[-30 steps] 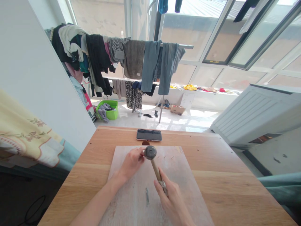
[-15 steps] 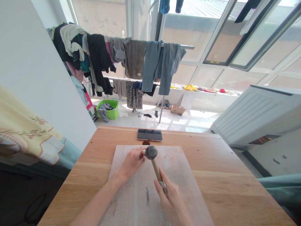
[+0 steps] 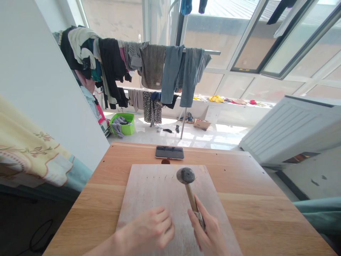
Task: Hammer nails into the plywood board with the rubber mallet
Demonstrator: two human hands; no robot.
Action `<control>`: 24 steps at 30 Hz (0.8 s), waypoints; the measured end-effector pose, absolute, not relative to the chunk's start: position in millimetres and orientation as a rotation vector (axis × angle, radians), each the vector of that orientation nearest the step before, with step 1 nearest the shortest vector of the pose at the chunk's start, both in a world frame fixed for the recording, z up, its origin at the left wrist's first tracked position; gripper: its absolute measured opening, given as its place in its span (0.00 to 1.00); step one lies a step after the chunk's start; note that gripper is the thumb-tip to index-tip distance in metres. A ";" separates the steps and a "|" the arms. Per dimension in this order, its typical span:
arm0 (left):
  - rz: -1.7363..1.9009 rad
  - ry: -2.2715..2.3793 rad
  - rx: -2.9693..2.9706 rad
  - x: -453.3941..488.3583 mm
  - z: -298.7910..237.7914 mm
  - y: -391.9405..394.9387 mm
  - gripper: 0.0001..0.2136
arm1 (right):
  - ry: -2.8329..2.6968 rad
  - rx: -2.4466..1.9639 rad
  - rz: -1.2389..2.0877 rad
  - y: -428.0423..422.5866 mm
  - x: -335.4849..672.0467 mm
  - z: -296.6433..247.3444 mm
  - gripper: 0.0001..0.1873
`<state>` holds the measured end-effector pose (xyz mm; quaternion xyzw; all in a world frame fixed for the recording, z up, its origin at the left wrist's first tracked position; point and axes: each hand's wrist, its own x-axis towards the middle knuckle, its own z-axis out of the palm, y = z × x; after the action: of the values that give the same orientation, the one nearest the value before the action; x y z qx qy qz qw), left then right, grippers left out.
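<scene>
My right hand (image 3: 209, 233) grips the wooden handle of a hammer (image 3: 185, 176), whose dark round head hangs over the far part of a pale wooden board (image 3: 149, 188). My left hand (image 3: 151, 229) lies on the near part of the board with its fingers curled, right where a nail lay a moment ago. The nail is hidden under those fingers. A row of small nail marks runs across the far end of the board.
The board lies on a wooden table (image 3: 255, 209). A phone (image 3: 169, 152) rests at the table's far edge, with a small dark round thing (image 3: 165, 161) just before it. Beyond stand a clothes rack (image 3: 149, 67), a green basket (image 3: 123, 124) and windows.
My left hand has drawn back from the hammer head to the near part of the board, covering the nail. The hammer has shifted right and slightly nearer.
</scene>
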<state>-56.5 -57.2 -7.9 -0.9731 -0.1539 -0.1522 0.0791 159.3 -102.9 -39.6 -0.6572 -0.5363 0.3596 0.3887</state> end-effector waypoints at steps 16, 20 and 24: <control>-1.042 -1.627 -3.417 -77.9 -6.0 -3.9 0.09 | -1.414 -1.715 0.880 -106.4 165.2 -39.8 0.38; -0.898 -1.609 -3.525 -76.7 -4.4 -3.7 0.09 | -1.429 -1.717 0.852 -105.7 163.9 -37.9 0.38; -1.024 -1.720 -3.444 -73.6 -4.3 -4.4 0.13 | -1.401 -1.707 0.887 -104.5 162.8 -39.4 0.39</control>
<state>-73.6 -4.4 -4.3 -0.7892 -0.3940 -0.2346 -0.4086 162.8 -104.5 -39.4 -0.6658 -0.5466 0.3459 0.3718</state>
